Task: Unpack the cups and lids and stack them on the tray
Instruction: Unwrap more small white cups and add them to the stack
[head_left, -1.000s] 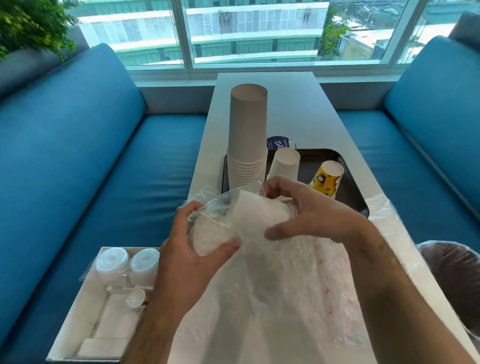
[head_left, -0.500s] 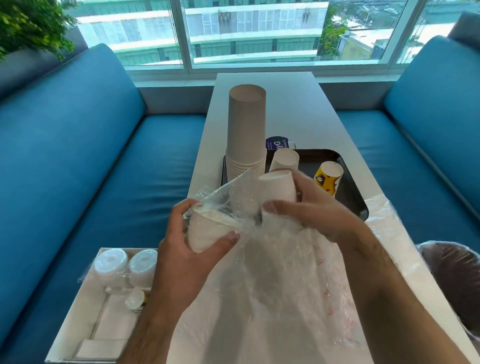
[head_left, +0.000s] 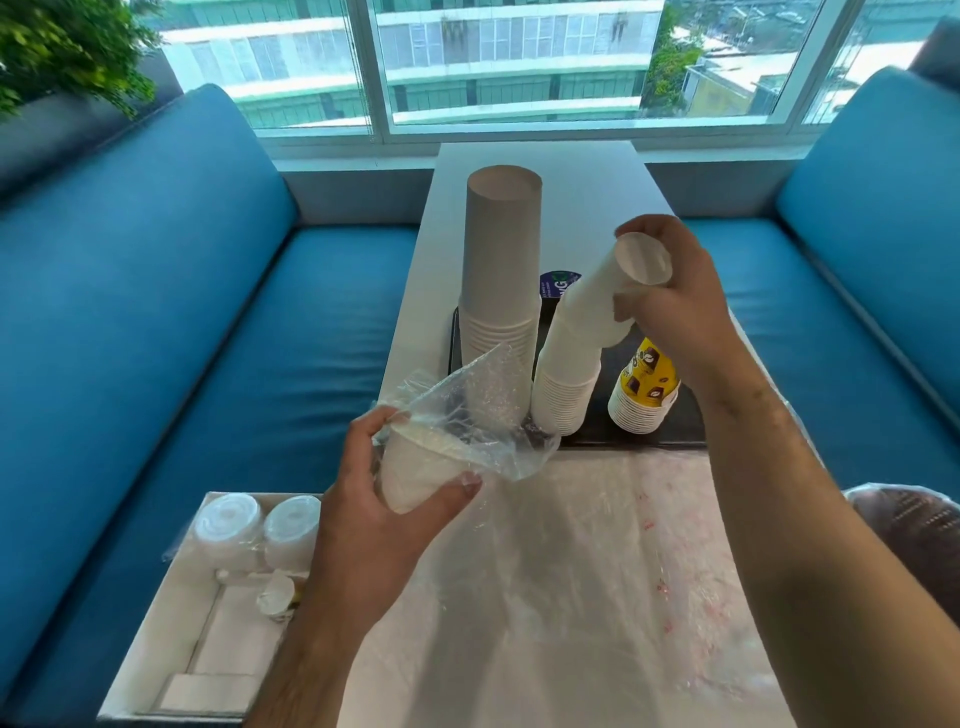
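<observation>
The cups (head_left: 597, 312) in the right grip (head_left: 670, 306) are plain white; just below it stand yellow cups (head_left: 644, 387) patterned with dark squares. The tall stack (head_left: 501, 260) beside them is grey, the tray (head_left: 685, 421) black, the bench (head_left: 571, 171) white, the sofas (head_left: 156, 312) blue.

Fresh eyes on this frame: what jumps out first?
The right hand grips the top of a leaning stack of white cups whose base rests on the black tray, mid-table. Beside it on the tray a tall grey cup stack stands upright, with a short yellow cup stack on the stack's other side. Nearer, the left hand holds a white cup still partly in clear plastic wrap.
</observation>
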